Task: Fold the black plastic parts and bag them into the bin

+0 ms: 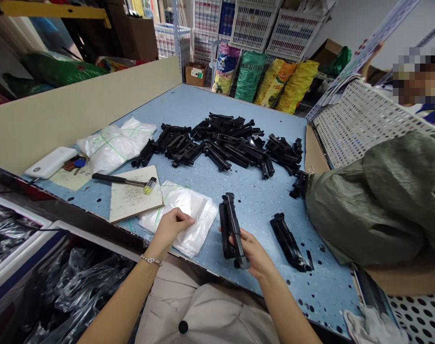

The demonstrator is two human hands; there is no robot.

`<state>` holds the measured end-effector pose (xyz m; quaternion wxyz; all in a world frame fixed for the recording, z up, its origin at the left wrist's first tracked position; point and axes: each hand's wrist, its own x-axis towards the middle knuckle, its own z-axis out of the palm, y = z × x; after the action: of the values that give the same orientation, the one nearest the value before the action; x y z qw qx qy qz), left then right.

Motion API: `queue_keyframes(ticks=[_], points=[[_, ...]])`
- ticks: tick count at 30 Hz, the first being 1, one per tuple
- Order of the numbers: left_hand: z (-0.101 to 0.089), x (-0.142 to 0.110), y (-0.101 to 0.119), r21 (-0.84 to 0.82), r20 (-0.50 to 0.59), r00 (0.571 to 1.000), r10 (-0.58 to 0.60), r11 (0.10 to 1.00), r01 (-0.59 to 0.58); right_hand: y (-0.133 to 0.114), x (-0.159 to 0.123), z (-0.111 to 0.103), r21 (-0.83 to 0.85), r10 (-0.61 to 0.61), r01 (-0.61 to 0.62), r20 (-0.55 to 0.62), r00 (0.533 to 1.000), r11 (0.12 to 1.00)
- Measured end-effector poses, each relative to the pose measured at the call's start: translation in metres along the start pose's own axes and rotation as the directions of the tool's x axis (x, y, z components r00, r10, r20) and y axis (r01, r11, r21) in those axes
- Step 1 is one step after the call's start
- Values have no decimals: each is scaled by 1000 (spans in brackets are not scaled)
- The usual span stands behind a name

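Note:
My right hand (255, 253) is wrapped round a black plastic part (232, 229), long and narrow with a channelled body, held upright just above the table's front edge. Thumb and fingers of my left hand (172, 229) are pinched together at a stack of clear plastic bags (198, 231); they seem to grip the top bag. Another black part (291, 243) lies by itself to the right of my right hand. Beyond both hands, a large heap of similar black parts (228, 138) spreads across the blue table (160, 107).
A small hammer (124, 180) rests on a wooden board (135, 200) at the left. Behind it are tied plastic bags (113, 143) and a white power bank (50, 162). A green woven sack (378, 205) leans over the right edge. Another person is at the far right.

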<state>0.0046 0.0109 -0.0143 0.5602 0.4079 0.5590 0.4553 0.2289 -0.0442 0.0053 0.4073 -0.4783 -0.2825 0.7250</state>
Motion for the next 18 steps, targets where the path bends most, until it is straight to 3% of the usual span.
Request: queue_keyframes(ticks=[4, 7, 9, 10, 12, 15, 16, 18], points=[[6, -2, -2, 26, 19, 1000, 10, 1000, -10, 3, 29, 33, 208, 88, -114, 133, 987, 972], [-4, -2, 1, -21, 38, 998, 40, 999, -39, 9, 47, 42, 259, 100, -134, 140, 985, 957], [-18, -3, 5, 50, -8, 990, 141, 989, -141, 14, 54, 39, 259, 98, -125, 113, 989, 958], [-27, -4, 7, 163, -14, 975, 222, 962, -217, 16, 56, 37, 250, 95, -120, 108, 990, 961], [-40, -6, 12, 473, 56, 927, 372, 808, -353, 20, 59, 32, 196, 78, -96, 99, 992, 976], [-48, -10, 16, 750, 195, 878, 438, 510, -421, 22, 58, 29, 19, -56, 57, -24, 998, 998], [-47, -10, 16, 774, 208, 875, 438, 472, -421, 21, 56, 29, -35, -131, 129, -79, 988, 991], [-43, -11, 16, 770, 213, 881, 423, 483, -418, 18, 48, 27, -58, -208, 203, -101, 973, 977]])
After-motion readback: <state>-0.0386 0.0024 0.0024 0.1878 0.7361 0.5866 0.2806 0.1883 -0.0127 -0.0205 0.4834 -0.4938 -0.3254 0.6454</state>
